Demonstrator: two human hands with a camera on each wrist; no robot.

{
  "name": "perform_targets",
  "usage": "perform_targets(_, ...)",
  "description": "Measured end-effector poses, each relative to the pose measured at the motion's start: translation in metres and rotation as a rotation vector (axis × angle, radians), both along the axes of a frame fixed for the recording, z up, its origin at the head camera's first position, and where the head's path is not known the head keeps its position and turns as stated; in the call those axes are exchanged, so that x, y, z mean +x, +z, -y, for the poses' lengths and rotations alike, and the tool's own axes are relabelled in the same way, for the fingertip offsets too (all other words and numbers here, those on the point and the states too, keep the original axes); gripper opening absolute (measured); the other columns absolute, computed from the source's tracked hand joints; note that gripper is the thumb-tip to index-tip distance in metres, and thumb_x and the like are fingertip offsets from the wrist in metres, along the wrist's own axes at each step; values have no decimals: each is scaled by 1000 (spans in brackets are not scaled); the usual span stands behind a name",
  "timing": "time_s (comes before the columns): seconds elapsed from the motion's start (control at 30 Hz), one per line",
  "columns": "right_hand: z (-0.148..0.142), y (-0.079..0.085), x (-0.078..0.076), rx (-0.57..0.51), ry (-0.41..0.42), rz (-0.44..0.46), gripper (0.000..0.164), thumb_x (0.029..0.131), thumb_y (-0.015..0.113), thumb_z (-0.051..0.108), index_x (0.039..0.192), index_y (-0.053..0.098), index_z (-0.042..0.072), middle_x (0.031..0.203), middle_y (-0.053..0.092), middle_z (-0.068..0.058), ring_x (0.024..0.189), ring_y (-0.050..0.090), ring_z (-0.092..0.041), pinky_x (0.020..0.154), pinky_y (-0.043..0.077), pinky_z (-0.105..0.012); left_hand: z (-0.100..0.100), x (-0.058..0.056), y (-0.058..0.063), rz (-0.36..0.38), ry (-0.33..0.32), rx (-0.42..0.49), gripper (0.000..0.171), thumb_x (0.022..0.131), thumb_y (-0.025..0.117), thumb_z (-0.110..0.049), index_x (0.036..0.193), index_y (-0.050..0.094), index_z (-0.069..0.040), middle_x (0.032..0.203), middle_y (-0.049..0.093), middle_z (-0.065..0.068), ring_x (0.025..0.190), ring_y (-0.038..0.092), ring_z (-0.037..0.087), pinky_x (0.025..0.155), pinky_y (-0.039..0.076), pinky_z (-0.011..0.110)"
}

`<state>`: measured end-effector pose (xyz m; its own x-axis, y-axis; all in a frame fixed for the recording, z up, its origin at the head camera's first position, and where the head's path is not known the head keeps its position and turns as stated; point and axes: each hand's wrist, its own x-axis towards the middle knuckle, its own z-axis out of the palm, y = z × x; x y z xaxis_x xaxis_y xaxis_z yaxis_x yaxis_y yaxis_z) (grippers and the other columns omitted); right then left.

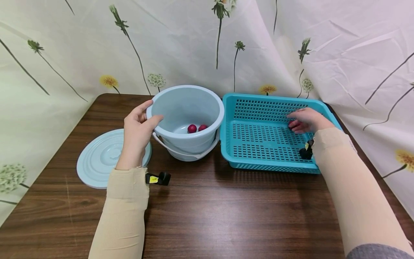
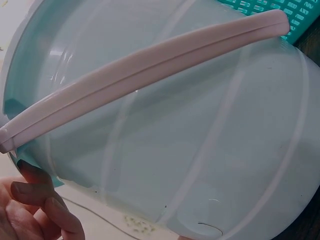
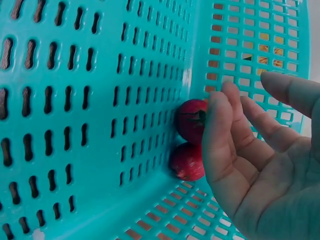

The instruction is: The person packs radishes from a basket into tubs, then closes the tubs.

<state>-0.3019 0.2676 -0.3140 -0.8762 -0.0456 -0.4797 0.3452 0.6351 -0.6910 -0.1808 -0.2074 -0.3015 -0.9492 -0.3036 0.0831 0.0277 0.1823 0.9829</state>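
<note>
A pale blue lid (image 1: 93,158) lies on the brown table (image 1: 226,212), partly under the left arm. If that arm swings, it might bump the lid.

Next, the left hand (image 1: 137,126) pinches the side of the blue bucket (image 1: 191,144), with its thumb over the edge and its fingers outside. The bucket could tip over if this hand pulls hard on just that one side. The bucket's handle (image 2: 150,70) hangs down in front and could catch on a sleeve. Two red balls, which look like radishes (image 1: 192,128), sit at the bottom of the bucket. They are round, so a bump could make them roll.

Just to the right is a blue-green basket (image 1: 255,136) full of little holes. Two more red balls (image 3: 191,120) lie touching each other near its right end. The right hand (image 1: 307,120) is right beside them. Its fingers are bent a little, the thumb is wide apart, and it grips nothing. I cannot tell if it touches a ball. A clumsy poke could push the smooth balls away.
</note>
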Motion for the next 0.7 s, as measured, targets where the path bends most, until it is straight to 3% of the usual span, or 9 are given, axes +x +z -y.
perform_targets(0.3, -5, -4, 0, 41, 78, 83, 64, 106, 42, 33, 151, 21, -7, 120, 63, -26, 85, 66, -18, 78, 58, -33, 0, 0, 1, 6, 0, 6, 59, 89, 68, -15, 145, 51, -16, 73, 60, -11, 68, 53, 4, 60, 45, 15)
perform_targets(0.6, -9, -5, 3, 26, 55, 80, 64, 105, 44, 32, 150, 20, -6, 107, 69, -17, 83, 67, -18, 78, 58, -35, 0, 2, 1, 5, -3, 10, 59, 89, 68, -16, 145, 51, -15, 74, 59, -10, 69, 51, 5, 61, 45, 15)
perform_targets(0.7, -9, -5, 3, 26, 62, 82, 61, 105, 45, 32, 148, 24, -6, 109, 68, -19, 84, 67, -18, 79, 58, -36, 0, 1, 1, 2, -3, 13, 58, 89, 68, -15, 145, 51, -15, 74, 59, -10, 69, 51, 5, 60, 45, 15)
